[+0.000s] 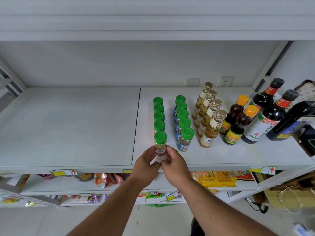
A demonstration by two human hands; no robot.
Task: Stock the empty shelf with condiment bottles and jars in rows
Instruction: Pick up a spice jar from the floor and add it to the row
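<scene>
Both hands hold the front jar [160,143] low on its body, left hand [146,165] and right hand [174,163] either side, equally near. Jar upright on shelf [68,126], front of the green-lid row [158,114]. Row axis runs straight back; likely just nudge into line.

Two wall sockets [208,81] sat side by side on the back wall at about one o'clock. Price tags [64,172] with red arrows clung to the shelf edge at seven and four o'clock. Below, at seven o'clock, lay snack packets [100,180] — one showing an orange. A yellow pack [216,178] lay at five o'clock. Far right, at four o'clock, a white cord [288,198] looped over a brown box [296,184]; a black cable [255,206] trailed on the floor just beside it.
</scene>
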